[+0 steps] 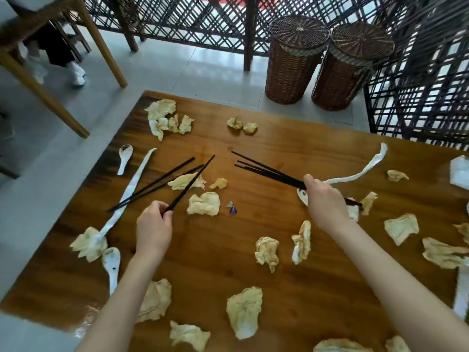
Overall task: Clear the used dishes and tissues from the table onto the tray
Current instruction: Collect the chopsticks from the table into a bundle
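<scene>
Chopstick-gathering stage of a table clearance, head view. The right hand [326,199] grips a bundle of black chopsticks [266,171] near their butt ends, fingers curled round them, the tips fanning out up and to the left above the wooden table [253,250]. The left hand [153,224] pinches the near end of a single chopstick [193,182] between thumb and fingers; its shaft slants up and to the right over a crumpled tissue [187,181]. Two loose chopsticks [154,185] lie on the table just left of it, crossing a long twisted strip of white paper [132,185].

The step in hand appears to be collecting the chopsticks into one bundle. The next move probably calls for adding the left hand's stick to the right hand's bundle, then picking up the two loose ones, which lie flat and may need a fingertip lift at one end.

Still on the table: a white spoon [124,158] near the left edge, a second white spoon [111,265] nearer the viewer, and many stained tissues [245,311] scattered across the whole surface. The tray is not in view (its position cannot be told), so most of the task seems to remain.
</scene>
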The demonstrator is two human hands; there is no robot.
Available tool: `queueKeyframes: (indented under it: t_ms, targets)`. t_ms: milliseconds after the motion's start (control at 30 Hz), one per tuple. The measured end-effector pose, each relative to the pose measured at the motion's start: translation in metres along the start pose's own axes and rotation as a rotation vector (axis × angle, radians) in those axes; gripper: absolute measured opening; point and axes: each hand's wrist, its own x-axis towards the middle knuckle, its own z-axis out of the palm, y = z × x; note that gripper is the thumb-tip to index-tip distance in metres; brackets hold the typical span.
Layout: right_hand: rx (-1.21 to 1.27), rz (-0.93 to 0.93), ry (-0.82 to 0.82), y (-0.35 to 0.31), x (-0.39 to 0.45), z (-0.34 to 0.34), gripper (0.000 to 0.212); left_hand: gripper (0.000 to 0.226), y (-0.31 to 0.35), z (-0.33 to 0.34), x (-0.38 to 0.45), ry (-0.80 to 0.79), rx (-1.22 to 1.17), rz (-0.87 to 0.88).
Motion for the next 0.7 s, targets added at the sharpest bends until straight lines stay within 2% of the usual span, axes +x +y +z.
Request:
queueKeyframes:
  t_ms: [433,700]
  targets:
    - [0.152,0.267,-0.057,-0.128,-0.048,0.019,0.038,0.016,-0.069,-0.040,0.063,-0.144,0.024,0.090]
    - [0.354,0.456,-0.216,-0.172,-0.054,0.015,0.023,0.023,-0.079,-0.040,0.059,-0.185,-0.009,0.044]
